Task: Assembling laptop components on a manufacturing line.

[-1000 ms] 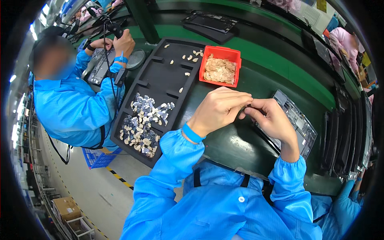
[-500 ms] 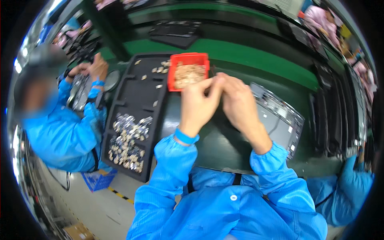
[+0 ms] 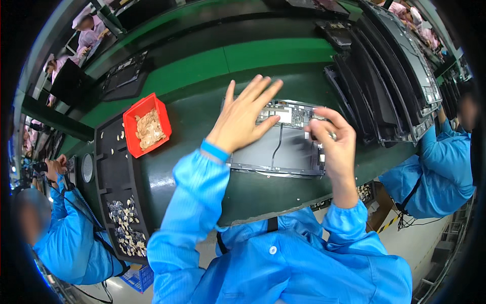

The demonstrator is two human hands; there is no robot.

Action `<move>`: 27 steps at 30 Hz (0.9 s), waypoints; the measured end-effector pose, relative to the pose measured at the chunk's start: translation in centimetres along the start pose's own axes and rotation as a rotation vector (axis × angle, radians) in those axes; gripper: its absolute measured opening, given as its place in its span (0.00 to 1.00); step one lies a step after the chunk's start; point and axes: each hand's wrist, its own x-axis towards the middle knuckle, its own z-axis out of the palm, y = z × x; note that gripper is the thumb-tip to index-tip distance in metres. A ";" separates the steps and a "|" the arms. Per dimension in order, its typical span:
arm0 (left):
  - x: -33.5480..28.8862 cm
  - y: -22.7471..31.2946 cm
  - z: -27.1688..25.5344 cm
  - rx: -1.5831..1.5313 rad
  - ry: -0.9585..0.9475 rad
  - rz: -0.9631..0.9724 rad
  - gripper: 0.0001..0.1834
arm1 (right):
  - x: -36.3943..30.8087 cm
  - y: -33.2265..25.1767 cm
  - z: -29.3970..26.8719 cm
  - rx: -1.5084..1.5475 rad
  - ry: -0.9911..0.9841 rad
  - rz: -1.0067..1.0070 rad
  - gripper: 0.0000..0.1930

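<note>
An opened laptop base (image 3: 298, 147) lies in front of me on the green bench, a strip of circuit board (image 3: 291, 114) along its far side and a black cable (image 3: 277, 147) crossing its grey panel. My left hand (image 3: 244, 116) is open, fingers spread, over the base's far left part, hiding that corner. At the right end of the board, my right hand (image 3: 336, 139) has its fingers curled in a pinch on a small shiny piece (image 3: 331, 135). Most of that piece is hidden by the fingers, so I cannot tell its kind.
A red bin (image 3: 130, 133) of small tan pieces rests partly on a black tray (image 3: 114, 172) at left, which holds many small shiny and pale parts (image 3: 126, 225). Black panels (image 3: 374, 86) stand stacked at right. People in blue work on both sides; others in pink sit beyond.
My view has swung right. Both hands, earlier together beside the red bin, are now apart over the laptop base; the left has spread open. The red bin sits tilted differently, against the tray.
</note>
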 end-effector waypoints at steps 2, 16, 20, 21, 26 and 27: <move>0.5 -0.4 0.9 -0.057 -0.245 0.013 0.29 | -0.6 -0.1 -2.4 -0.153 0.089 0.063 0.09; -4.1 6.1 -0.9 -0.005 -0.296 -0.031 0.33 | -0.4 0.0 -0.7 -0.442 -0.042 0.329 0.07; -4.1 5.8 -0.8 -0.001 -0.269 -0.021 0.33 | 0.0 0.0 -0.2 -0.471 -0.085 0.356 0.08; -4.2 5.9 -0.7 -0.010 -0.256 -0.026 0.33 | 0.0 0.0 -0.2 -0.496 -0.079 0.385 0.08; -4.6 6.0 -0.7 -0.008 -0.226 -0.033 0.33 | -0.1 0.0 -0.1 -0.560 -0.105 0.360 0.07; -4.6 6.0 -0.7 -0.008 -0.222 -0.033 0.33 | -0.1 0.1 -0.1 -0.575 -0.101 0.342 0.07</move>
